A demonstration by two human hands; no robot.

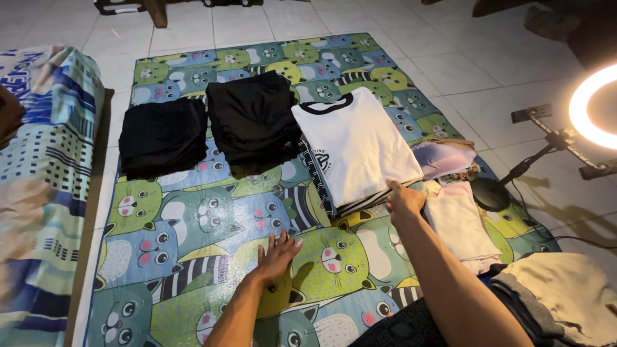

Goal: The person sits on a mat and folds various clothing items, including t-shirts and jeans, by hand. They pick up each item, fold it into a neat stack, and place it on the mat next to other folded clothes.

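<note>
Two bare arms are reaching out from the bottom of the view. The left arm is coming up from about six o'clock and pointing toward twelve o'clock. The left hand (276, 256) is lying flat, palm down, with its fingers (281, 241) spread a little and pointing to about one o'clock. The right arm is coming in from about five o'clock and stretching toward eleven o'clock. It is long and almost straight. The right hand (403, 200) is sitting farther out than the left one, at about two o'clock from it. Its fingers are bending down, and the thumb is sticking out to the side.
</note>
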